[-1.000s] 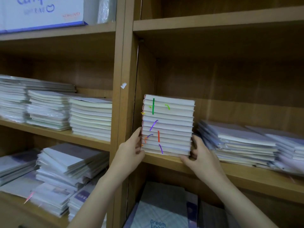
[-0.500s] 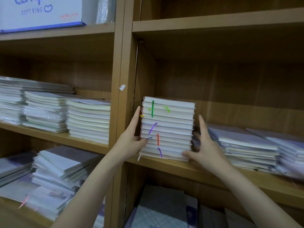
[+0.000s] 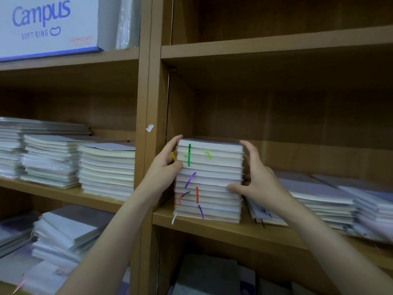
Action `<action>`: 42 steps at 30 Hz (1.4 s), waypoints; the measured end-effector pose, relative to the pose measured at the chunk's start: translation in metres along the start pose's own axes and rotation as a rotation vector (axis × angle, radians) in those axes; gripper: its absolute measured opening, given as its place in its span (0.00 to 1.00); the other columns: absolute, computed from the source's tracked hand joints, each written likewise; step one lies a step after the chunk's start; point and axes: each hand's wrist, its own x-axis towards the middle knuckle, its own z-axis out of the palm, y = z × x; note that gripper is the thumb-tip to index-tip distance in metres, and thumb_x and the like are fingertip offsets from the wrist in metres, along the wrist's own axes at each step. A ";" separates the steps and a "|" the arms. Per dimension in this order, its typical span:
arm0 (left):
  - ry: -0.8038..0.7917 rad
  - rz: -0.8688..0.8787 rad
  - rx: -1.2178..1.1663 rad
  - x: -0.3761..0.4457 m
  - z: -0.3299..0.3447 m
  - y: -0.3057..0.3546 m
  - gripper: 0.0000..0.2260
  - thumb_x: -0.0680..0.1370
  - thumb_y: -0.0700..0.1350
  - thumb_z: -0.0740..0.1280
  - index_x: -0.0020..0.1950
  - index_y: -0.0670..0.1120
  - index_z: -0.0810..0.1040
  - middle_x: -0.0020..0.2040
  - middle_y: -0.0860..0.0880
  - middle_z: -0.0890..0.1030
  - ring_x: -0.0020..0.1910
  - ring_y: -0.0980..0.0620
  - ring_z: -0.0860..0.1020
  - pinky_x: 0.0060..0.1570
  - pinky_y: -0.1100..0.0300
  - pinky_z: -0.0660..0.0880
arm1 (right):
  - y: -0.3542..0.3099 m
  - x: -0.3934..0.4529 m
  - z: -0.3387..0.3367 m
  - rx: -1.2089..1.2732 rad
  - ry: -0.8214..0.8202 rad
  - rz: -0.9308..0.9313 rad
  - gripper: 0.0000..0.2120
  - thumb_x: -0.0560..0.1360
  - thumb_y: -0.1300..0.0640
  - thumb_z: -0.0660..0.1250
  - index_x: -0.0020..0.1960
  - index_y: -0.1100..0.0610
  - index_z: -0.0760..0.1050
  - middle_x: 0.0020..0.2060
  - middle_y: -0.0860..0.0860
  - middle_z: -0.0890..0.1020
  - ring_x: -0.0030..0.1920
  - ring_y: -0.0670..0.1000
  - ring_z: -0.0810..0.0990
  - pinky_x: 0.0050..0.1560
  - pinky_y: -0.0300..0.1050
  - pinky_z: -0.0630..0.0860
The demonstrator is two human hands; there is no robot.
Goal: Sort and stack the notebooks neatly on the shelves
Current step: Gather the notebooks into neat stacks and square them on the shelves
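Wooden shelves [image 3: 234, 231] hold a tall stack of notebooks [image 3: 209, 182], pale page edges crossed by coloured ribbons. Left hand [image 3: 164, 167] grips its upper left side with curled fingers; right hand [image 3: 255, 179] clasps the right side, thumb across the front.

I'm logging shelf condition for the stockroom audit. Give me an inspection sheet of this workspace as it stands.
Surface: wooden shelf, stack at its left end.
Job's things: ribbon-marked notebook stack, upright, fairly square; lower, looser stacks to its right.
Clutter: paper scrap stuck on the upright.
Grippers: left hand grips the stack's upper left edge; right hand holds its right side.
Cables: nothing seen.
Surroundings: Campus box on the top left shelf; more stacks in the left bay.
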 end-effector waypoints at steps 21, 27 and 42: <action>0.276 -0.029 0.090 0.009 0.008 0.016 0.16 0.80 0.46 0.60 0.69 0.51 0.69 0.61 0.47 0.77 0.59 0.52 0.75 0.49 0.58 0.75 | -0.009 0.008 0.001 -0.069 0.352 -0.068 0.10 0.80 0.52 0.59 0.60 0.52 0.71 0.34 0.51 0.82 0.32 0.47 0.77 0.37 0.25 0.67; 0.367 -0.030 0.136 0.009 0.012 0.017 0.16 0.80 0.47 0.61 0.68 0.49 0.72 0.61 0.48 0.77 0.59 0.52 0.75 0.58 0.53 0.75 | -0.013 0.014 0.001 -0.167 0.375 -0.078 0.09 0.80 0.54 0.60 0.59 0.55 0.72 0.34 0.49 0.80 0.33 0.40 0.74 0.40 0.16 0.62; 0.173 0.058 0.338 -0.003 -0.001 0.014 0.24 0.78 0.40 0.64 0.73 0.48 0.63 0.65 0.48 0.76 0.63 0.53 0.74 0.53 0.62 0.73 | -0.011 0.009 -0.005 -0.078 0.256 -0.029 0.22 0.73 0.53 0.71 0.65 0.50 0.70 0.56 0.50 0.81 0.59 0.50 0.77 0.60 0.44 0.73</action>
